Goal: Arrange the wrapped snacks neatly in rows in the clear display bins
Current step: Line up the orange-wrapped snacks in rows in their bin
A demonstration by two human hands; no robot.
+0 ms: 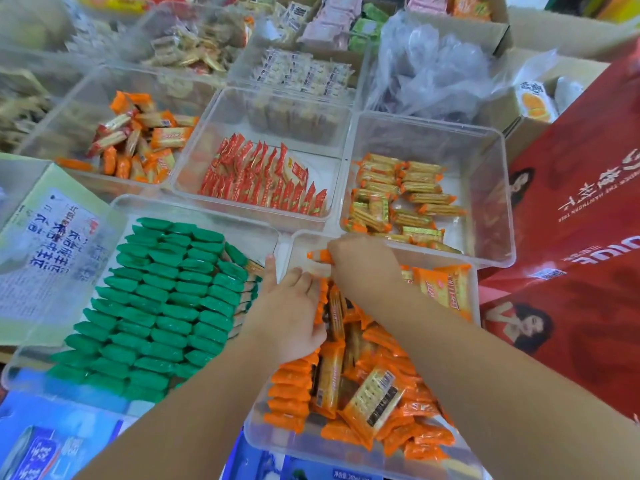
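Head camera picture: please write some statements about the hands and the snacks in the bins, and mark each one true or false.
1. The right hand pinches an orange snack. True.
2. The green snacks lie in a loose heap. False: they lie in neat rows.
3. The left hand holds a green snack. False: it holds nothing; its straight fingers rest against the row of orange snacks.
4. The red snacks are in a clear bin. True.
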